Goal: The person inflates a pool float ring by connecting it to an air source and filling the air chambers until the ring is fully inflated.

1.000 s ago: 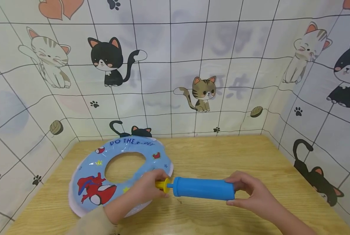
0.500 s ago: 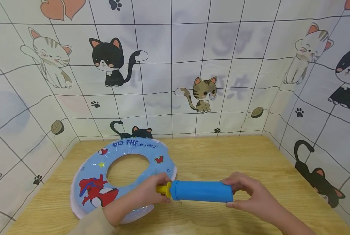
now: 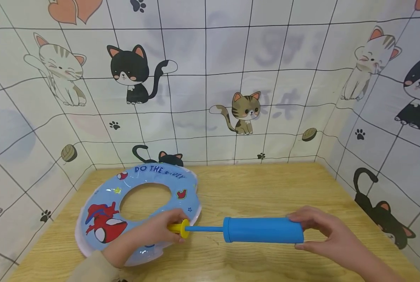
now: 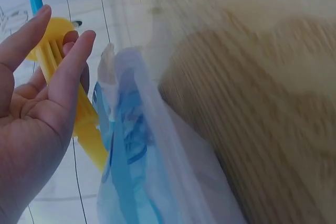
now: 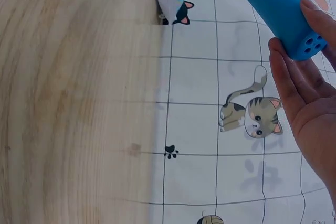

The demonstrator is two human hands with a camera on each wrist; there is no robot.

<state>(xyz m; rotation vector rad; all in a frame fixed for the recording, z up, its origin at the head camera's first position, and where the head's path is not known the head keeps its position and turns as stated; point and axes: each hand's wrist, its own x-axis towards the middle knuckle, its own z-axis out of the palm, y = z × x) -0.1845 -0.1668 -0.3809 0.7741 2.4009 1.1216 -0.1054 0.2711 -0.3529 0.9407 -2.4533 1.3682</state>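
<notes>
A hand air pump with a blue barrel (image 3: 263, 230) is held sideways above the table, its thin blue rod (image 3: 206, 228) drawn out to the left. My left hand (image 3: 155, 231) grips the pump's yellow handle (image 4: 50, 51), and the handle runs on past the palm in the left wrist view. My right hand (image 3: 328, 237) pinches the far end of the barrel between thumb and fingers; small holes show in that end cap (image 5: 313, 44). A light-blue inflatable swim ring (image 3: 100, 196) with a red cartoon figure lies left, partly behind my left hand and forearm.
The wood-grain table (image 3: 266, 184) meets a white wall covering (image 3: 189, 94) with grid lines and printed cats at the back and both sides. The swim ring fills much of the table's left half.
The handle was pushed in against the barrel half a second ago; now the rod is pulled out. My left hand moved left and my right hand right. The swim ring shifted slightly left.
</notes>
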